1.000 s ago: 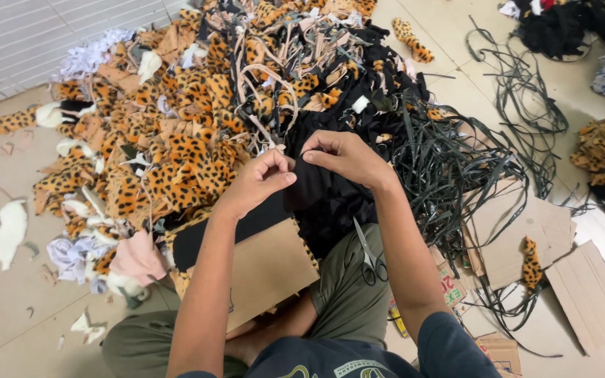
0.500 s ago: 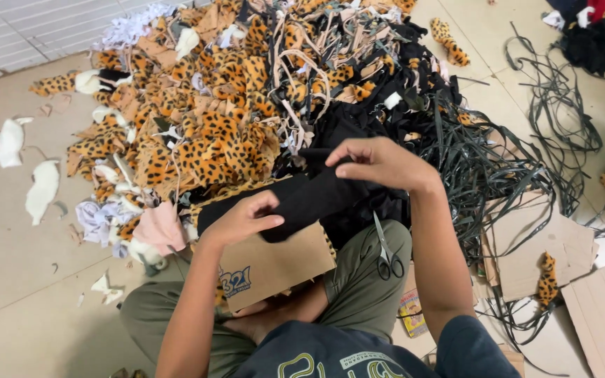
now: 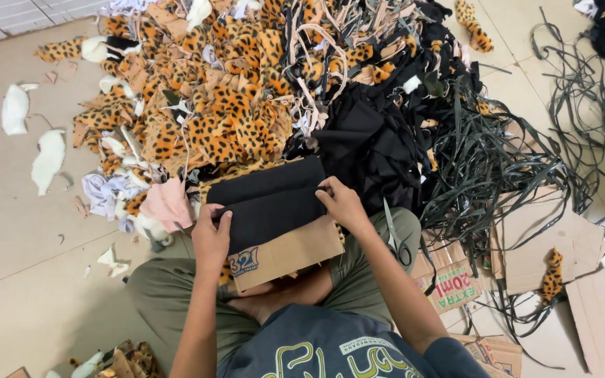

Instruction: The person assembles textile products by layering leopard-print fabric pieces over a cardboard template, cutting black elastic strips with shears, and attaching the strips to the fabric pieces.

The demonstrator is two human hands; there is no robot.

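Head view: left hand (image 3: 211,239) and right hand (image 3: 342,203) lay spread, fingers flat, pressing black cloth (image 3: 269,203) onto a cardboard piece (image 3: 292,253) on the lap; scissors (image 3: 398,238) beside.

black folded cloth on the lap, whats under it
Under the black folded cloth lies a flat brown cardboard sheet, resting on the person's lap. The left hand and right hand press the cloth's edges. The cardboard's upper part is covered.
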